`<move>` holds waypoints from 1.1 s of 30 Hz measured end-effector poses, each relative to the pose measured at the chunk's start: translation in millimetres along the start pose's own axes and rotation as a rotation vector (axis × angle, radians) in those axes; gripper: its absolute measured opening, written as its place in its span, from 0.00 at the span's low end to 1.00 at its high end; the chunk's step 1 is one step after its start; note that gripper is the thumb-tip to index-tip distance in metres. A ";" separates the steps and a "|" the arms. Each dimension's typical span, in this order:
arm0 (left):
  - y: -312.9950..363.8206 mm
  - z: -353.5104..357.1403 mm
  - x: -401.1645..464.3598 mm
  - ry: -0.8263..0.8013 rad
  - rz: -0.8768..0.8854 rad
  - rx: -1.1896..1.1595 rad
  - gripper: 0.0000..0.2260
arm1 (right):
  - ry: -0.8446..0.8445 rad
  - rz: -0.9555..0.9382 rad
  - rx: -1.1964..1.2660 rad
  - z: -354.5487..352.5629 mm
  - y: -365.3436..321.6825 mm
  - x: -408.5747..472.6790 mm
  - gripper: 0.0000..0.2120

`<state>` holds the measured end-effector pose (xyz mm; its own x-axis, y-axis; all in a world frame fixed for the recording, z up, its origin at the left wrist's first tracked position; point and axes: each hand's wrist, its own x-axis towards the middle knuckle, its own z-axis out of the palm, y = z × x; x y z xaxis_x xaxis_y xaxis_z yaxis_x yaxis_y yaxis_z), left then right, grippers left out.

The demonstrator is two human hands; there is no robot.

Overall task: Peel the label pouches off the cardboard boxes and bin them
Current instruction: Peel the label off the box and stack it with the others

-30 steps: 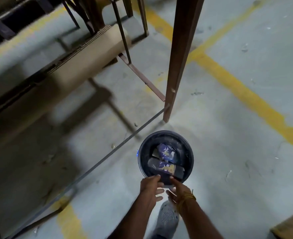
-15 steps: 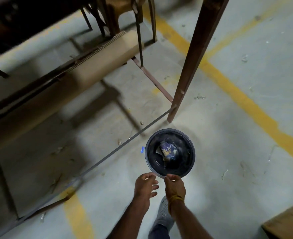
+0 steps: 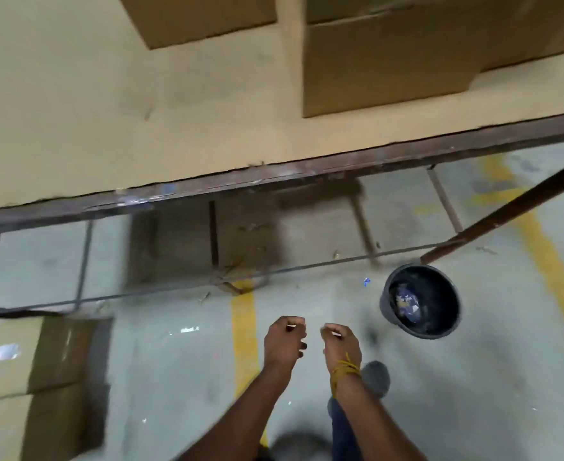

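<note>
The black round bin stands on the floor to the right, with blue-printed label pouches lying in its bottom. My left hand and my right hand hover side by side above the floor, left of the bin. The fingers of both are loosely curled and hold nothing. A yellow thread circles my right wrist. Two cardboard boxes stand on the table top, above and beyond my hands. No pouch shows on their visible faces.
The beige table top fills the upper half, edged by a brown metal frame. A slanting brown leg ends near the bin. More cardboard boxes sit on the floor at lower left. Yellow lines cross the grey floor.
My view has swung left and up from the bin to the table and its boxes. Both hands have drawn back from the bin rim, now apart from it and holding nothing.
</note>
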<state>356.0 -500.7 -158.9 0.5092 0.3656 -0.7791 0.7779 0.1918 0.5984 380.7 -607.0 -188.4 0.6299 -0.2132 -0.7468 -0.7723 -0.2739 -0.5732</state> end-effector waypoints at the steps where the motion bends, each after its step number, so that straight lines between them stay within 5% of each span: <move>1: -2.9 -29.2 -15.1 0.015 0.000 -0.036 0.05 | -0.023 -0.028 -0.028 17.1 -1.4 -25.5 0.04; 14: -100.4 -374.3 -153.1 0.485 -0.049 -0.487 0.06 | -0.443 -0.434 -0.561 251.2 -11.6 -292.5 0.04; 22: -133.8 -488.9 -172.4 0.769 -0.098 -0.713 0.06 | -0.670 -0.662 -0.827 369.3 -30.5 -380.3 0.06; 33: -141.3 -615.8 -123.4 0.963 -0.231 -0.852 0.08 | -0.965 -0.789 -1.127 554.3 -36.5 -421.0 0.09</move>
<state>-43.5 -12.1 -32.3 -0.3468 0.6800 -0.6460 0.1540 0.7207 0.6759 98.0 12.6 -40.0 0.2002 0.7906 -0.5787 0.3954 -0.6056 -0.6905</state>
